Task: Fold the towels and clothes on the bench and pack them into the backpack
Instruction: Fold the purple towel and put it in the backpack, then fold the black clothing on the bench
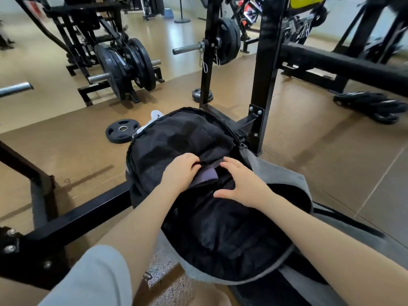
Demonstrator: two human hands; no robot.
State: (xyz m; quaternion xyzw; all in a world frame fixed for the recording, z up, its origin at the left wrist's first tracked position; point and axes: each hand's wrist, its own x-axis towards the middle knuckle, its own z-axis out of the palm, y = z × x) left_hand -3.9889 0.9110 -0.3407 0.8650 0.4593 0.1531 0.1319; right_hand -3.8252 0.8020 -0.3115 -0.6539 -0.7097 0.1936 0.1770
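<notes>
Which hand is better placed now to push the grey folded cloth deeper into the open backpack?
Probably the right hand: it hovers open beside the grey folded cloth in the black fabric backpack. The left hand already grips the backpack's dark lining, seemingly holding the opening apart.

I am in a gym, on its weights floor. Ahead of me stands a black steel rack (pixel 266 69) bolted together at its foot, and a bar sleeve (pixel 187 48) sticks out from it with a round black weight plate (pixel 228 44) loaded behind it. To my left more plates (pixel 125 67) sit upright on the pegs of a low black frame. One loose plate (pixel 122 130) lies flat on the tan rubber floor (pixel 72 142), and a small heap of plates (pixel 373 106) lies further right. A thick padded bar (pixel 344 65) crosses on the right. Further back I see more black machines (pixel 88 21) on the shiny floor.
</notes>
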